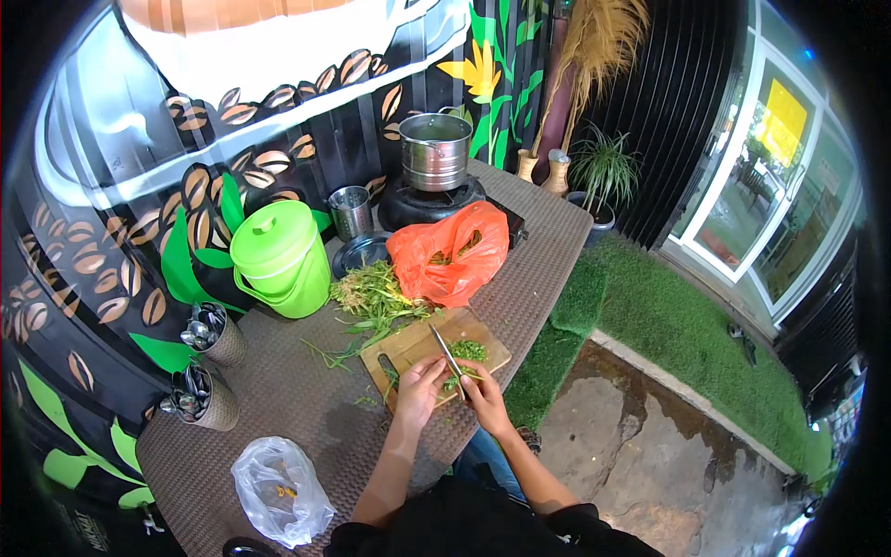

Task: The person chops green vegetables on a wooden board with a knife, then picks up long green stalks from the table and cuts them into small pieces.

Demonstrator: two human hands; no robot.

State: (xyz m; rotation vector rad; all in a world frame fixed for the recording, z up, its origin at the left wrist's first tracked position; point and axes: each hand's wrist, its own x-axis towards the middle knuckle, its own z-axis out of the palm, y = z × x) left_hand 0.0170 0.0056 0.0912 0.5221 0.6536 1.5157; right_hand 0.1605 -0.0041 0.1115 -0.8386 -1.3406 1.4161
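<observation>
In the head view, my right hand (485, 399) is closed round the handle of a knife (445, 347), whose blade points away from me over a wooden cutting board (495, 345). My left hand (420, 392) is beside the blade, fingers pinched together at the near part of the board. A few green stems seem to be in its fingers, partly hidden. Chopped greens (469, 350) lie in a small heap right of the blade. Beyond the board, a bunch of uncut leafy greens with roots (368, 295) rests on the table.
An orange plastic bag (445, 252) holding greens sits behind the board. Farther back, a steel pot (435, 153) stands on a stove (408, 206). Leftward are a lidded green bucket (281, 255), cutlery holders (215, 408) and a clear plastic bag (281, 501). The table's edge (549, 295) runs along the right.
</observation>
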